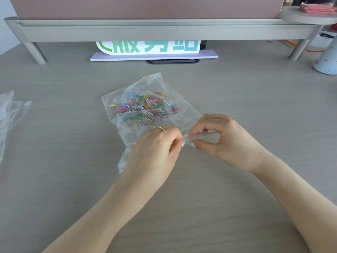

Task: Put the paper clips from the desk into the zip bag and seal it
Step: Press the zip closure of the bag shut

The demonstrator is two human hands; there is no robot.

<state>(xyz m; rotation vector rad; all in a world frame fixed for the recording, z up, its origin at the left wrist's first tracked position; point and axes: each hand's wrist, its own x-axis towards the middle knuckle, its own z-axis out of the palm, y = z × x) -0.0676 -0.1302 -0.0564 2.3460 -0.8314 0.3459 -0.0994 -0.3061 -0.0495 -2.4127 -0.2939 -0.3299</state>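
Both hands, left and right, grip pinched on zip bag seal; we press evenly along it, clips kept clear.

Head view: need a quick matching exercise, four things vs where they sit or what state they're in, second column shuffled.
Things:
1. paper clips
2. left hand
3. sign
4. pink stack

Places or states:
A. on the round shelf at top right
B. inside the zip bag
C. under the desk riser, on a pale base
D. pinching the bag's red zip strip, opposite the right hand

Pairs: 1-B, 2-D, 3-C, 4-A
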